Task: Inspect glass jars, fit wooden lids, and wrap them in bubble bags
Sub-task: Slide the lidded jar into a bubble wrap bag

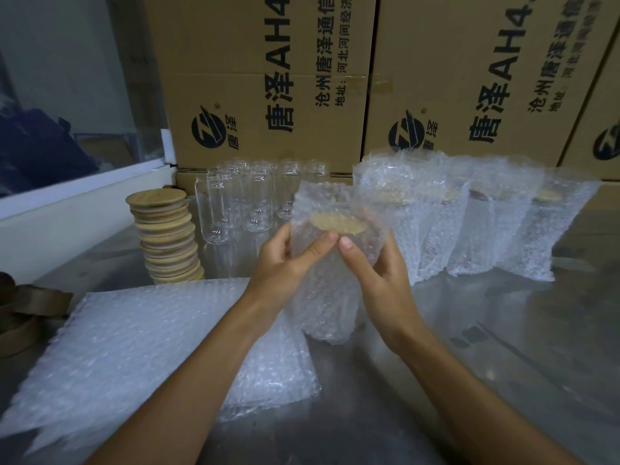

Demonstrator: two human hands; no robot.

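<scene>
We read 唐泽 AH4 in black on the left carton, a round 唐泽 logo below, 沧州唐泽通信 and 地址:河北河间经济 beside it, the same print on the right carton.

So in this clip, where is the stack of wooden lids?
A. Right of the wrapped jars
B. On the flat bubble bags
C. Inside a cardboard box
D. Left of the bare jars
D: the lids stand in a stack on the table, just left of the bare jars, apart from the bubble bags.
</scene>
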